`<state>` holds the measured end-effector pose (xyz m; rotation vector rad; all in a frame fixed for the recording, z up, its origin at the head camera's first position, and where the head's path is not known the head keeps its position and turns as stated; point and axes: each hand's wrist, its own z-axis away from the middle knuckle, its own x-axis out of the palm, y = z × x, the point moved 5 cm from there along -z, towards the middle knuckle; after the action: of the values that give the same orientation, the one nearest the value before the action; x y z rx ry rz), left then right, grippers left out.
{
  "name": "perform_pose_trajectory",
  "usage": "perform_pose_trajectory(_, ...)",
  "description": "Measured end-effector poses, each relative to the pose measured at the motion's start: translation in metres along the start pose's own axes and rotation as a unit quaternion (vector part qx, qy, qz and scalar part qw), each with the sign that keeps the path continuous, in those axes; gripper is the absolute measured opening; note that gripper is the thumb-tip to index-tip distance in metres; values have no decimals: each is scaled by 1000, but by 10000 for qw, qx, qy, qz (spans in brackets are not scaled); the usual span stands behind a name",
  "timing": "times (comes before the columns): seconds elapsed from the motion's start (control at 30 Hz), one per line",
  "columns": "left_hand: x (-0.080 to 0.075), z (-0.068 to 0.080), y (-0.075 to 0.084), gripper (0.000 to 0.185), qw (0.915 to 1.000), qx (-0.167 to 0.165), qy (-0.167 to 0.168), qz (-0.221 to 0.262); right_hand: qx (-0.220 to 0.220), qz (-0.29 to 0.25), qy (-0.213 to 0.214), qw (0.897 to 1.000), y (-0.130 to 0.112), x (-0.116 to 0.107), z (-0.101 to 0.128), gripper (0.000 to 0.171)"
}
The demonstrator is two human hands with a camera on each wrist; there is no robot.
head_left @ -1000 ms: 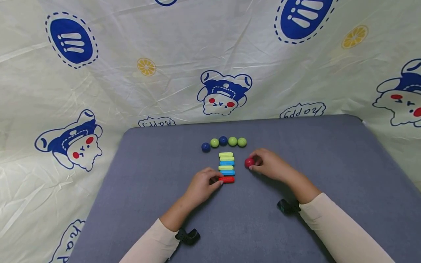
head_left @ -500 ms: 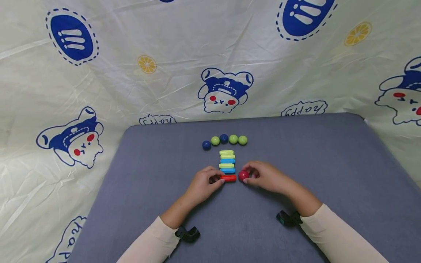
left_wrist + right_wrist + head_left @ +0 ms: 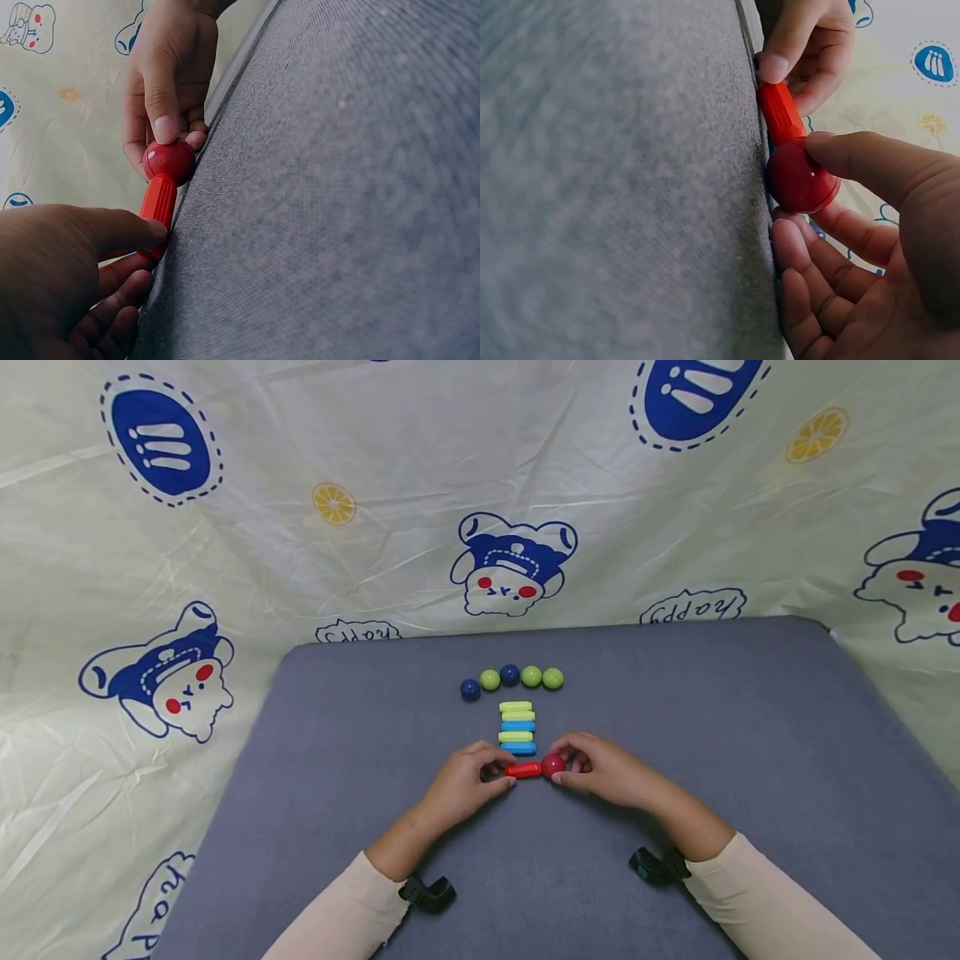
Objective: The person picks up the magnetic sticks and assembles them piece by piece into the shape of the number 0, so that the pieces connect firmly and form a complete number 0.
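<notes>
A red stick (image 3: 523, 770) touches a ball (image 3: 553, 766) between hands (image 3: 461, 787) (image 3: 613, 768).

From the head we look forward and down, table (image 3: 337, 718) in the lower frame; from each wrist, close up, we share the ball (image 3: 168, 160) at mid-height.

A pale, creased cloth (image 3: 405, 452) hangs behind the grey surface (image 3: 360, 735), printed with blue ovals (image 3: 162, 441) ringed by dashes, yellow orange slices (image 3: 333, 503), red-cheeked cartoon animals (image 3: 513, 564) in blue caps, and outlined labels (image 3: 693, 607) reading "happy". The surface's far corners are rounded.
</notes>
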<state>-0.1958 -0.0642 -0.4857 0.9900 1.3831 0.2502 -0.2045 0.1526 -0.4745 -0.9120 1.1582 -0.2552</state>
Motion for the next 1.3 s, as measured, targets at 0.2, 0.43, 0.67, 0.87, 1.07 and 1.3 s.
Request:
perform_pose_trajectory(0.2,3,-1,0,20,10000,19,56,20,-36,-254,-59,9997,6,1,0,31)
perform_pose_trajectory(0.43,1,-1,-2,18,9994,19,186,283,-93,-476,-136,9987,10,0,-2,30)
perform_pose_trajectory(0.67,-2,-2,-5,17,9990,-123,173,393,-146,-615,-190,9978,10,1,-6,30)
perform_pose_trajectory(0.87,-2,-2,-5,17,9988,-157,120,446,-146,-689,-207,9973,9,1,-4,29)
perform_pose_trajectory(1.07,-1,0,-6,17,9986,-199,49,491,-129,-757,-206,9968,9,4,-2,28)
perform_pose_trajectory(1.3,-1,1,-4,17,9979,-220,88,599,-117,-692,-217,9973,9,4,-2,26)
